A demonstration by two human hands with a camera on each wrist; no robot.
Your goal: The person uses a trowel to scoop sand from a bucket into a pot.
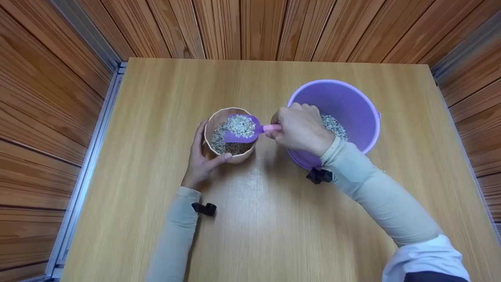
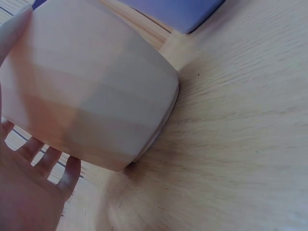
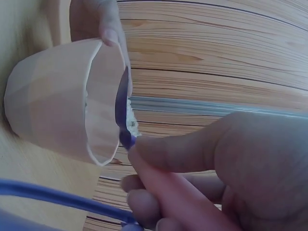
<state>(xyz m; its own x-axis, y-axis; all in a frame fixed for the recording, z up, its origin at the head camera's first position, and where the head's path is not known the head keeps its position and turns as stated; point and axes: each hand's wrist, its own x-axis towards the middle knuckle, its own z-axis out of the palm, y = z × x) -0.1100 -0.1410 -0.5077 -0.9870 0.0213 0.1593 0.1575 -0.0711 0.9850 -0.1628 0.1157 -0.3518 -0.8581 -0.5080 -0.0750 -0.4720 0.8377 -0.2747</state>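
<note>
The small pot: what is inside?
Inside the small pot, pale grit lies at left and darker brown grains at the near side. The purple scoop above hides part; the pot's bottom is covered.

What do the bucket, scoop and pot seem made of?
Bucket: likely plastic, from its smooth, evenly purple wall. Scoop: probably plastic too, with a thin purple blade; its smooth pink handle could be plastic or rubber. Pot: matte, faceted, thin-rimmed; perhaps plastic, possibly ceramic.
</note>
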